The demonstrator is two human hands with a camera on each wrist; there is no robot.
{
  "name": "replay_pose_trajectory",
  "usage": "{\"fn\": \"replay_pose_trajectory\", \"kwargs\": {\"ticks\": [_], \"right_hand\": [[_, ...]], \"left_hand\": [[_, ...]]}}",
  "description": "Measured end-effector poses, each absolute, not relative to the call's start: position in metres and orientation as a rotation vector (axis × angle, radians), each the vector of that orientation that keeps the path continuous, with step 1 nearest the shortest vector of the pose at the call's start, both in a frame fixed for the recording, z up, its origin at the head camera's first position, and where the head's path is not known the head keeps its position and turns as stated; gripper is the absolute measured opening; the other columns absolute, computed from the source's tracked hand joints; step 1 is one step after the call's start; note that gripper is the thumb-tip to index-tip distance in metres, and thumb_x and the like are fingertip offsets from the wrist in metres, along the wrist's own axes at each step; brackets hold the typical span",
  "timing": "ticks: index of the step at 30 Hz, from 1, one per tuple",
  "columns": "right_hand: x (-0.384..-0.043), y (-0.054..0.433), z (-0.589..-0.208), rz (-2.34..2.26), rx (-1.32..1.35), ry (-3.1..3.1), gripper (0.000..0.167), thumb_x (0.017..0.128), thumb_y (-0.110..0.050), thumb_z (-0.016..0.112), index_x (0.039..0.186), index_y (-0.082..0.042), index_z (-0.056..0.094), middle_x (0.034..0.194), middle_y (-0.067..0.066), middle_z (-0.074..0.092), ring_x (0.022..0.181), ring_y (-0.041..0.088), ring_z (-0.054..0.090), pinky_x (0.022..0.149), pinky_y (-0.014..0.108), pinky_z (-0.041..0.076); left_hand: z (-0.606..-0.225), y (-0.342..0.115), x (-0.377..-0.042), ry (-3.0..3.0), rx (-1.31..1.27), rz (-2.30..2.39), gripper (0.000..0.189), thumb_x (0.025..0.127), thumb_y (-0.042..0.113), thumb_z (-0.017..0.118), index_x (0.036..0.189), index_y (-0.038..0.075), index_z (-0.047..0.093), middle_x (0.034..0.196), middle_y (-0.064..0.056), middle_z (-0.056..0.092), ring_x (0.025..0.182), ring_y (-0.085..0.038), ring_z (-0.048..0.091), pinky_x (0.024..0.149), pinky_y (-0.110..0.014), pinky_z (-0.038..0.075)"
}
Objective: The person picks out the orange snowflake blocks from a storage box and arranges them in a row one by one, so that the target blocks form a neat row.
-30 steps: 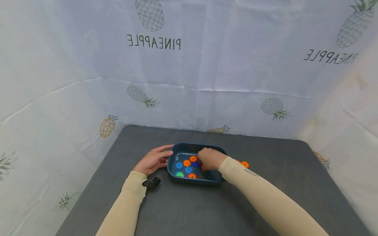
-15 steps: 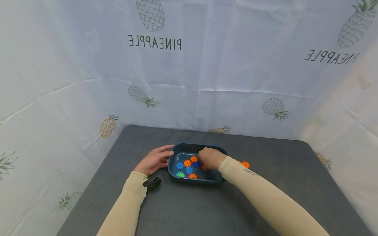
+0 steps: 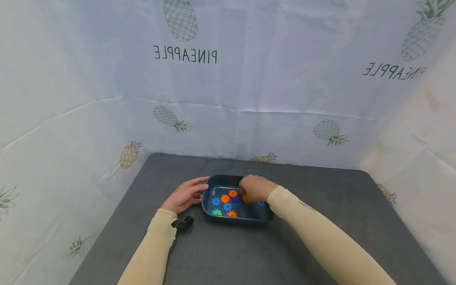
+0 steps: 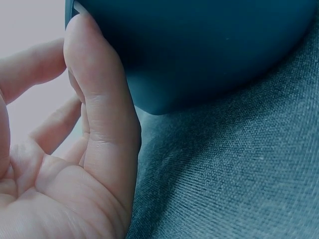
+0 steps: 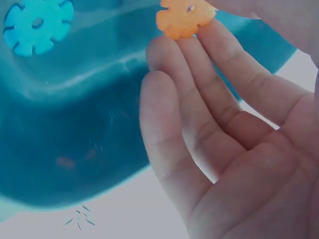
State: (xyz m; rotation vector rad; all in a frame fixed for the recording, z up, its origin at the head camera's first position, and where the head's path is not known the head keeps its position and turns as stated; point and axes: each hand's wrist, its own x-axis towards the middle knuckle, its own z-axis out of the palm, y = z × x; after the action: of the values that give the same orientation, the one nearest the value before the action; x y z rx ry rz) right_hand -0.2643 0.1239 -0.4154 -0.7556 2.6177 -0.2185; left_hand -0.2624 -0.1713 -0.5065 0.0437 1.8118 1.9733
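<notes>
A dark blue tray (image 3: 235,221) sits on the table with several notched snowflake discs in it, among them a light blue disc (image 3: 215,201), an orange disc (image 3: 225,198) and a green disc (image 3: 217,212). At its left end, my left hand (image 3: 184,194) grips the rim, thumb on top and fingers along the outer wall (image 4: 199,50). Over the tray's right half, my right hand (image 3: 255,188) pinches another orange snowflake disc (image 5: 174,22). Its thumb is partly cut off in the right wrist view; the other fingers (image 5: 159,104) extend below the disc.
A grey table (image 3: 213,253) carries the tray. Behind it hangs a white cloth (image 3: 285,87) printed with pineapples. A dark band (image 3: 183,223) is on the left sleeve. Another light blue disc (image 3: 261,204) lies in the tray below the right wrist.
My right hand has lifted slightly, showing the pinched orange disc and a light blue disc by the wrist. Orange discs right of the tray are now hidden by the sleeve. The left hand stays put.
</notes>
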Motion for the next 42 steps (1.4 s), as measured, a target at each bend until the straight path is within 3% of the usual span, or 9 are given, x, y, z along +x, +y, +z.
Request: {"fn": "replay_pose_trajectory", "kwargs": {"ticks": [10,20,27,36,42], "right_hand": [[-0.266,0.136,-0.401,-0.359,-0.796,2.655,0.021,0.097,-0.002,0.076,0.118,-0.006,0.077,0.108,0.003,0.074,0.093,0.017,0.065,0.089,0.039,0.062],[-0.263,0.164,-0.400,-0.707,-0.733,2.686,0.032,0.099,-0.006,0.077,0.131,-0.007,0.075,0.124,0.005,0.073,0.106,0.019,0.068,0.097,0.039,0.062],[-0.254,0.201,-0.406,-0.998,-0.597,2.719,0.035,0.100,-0.012,0.078,0.135,-0.014,0.075,0.132,0.003,0.072,0.114,0.023,0.067,0.102,0.047,0.059],[-0.241,0.247,-0.427,-1.158,-0.438,2.801,0.034,0.100,-0.024,0.080,0.134,-0.020,0.076,0.131,0.004,0.073,0.113,0.024,0.069,0.100,0.047,0.061],[-0.232,0.287,-0.446,-1.246,-0.294,2.813,0.038,0.101,-0.026,0.080,0.137,-0.017,0.074,0.138,0.008,0.071,0.120,0.029,0.069,0.102,0.051,0.060]], "left_hand": [[-0.504,-0.170,-0.261,1.818,0.035,1.965,0.064,0.105,0.028,0.073,0.163,0.020,0.049,0.132,-0.008,0.066,0.087,-0.016,0.067,0.082,-0.028,0.063],[-0.505,-0.170,-0.261,1.821,0.047,1.958,0.063,0.106,0.029,0.072,0.164,0.020,0.048,0.134,-0.007,0.066,0.088,-0.015,0.066,0.082,-0.027,0.062],[-0.506,-0.168,-0.263,1.829,0.038,1.950,0.063,0.106,0.030,0.073,0.164,0.020,0.049,0.132,-0.006,0.066,0.087,-0.015,0.065,0.081,-0.026,0.062],[-0.507,-0.168,-0.262,1.811,0.048,1.963,0.063,0.108,0.029,0.070,0.165,0.020,0.047,0.135,-0.005,0.068,0.092,-0.016,0.069,0.084,-0.028,0.063],[-0.507,-0.171,-0.260,1.798,0.074,1.974,0.065,0.107,0.032,0.070,0.166,0.019,0.045,0.137,-0.005,0.069,0.096,-0.017,0.070,0.088,-0.030,0.063]]}}
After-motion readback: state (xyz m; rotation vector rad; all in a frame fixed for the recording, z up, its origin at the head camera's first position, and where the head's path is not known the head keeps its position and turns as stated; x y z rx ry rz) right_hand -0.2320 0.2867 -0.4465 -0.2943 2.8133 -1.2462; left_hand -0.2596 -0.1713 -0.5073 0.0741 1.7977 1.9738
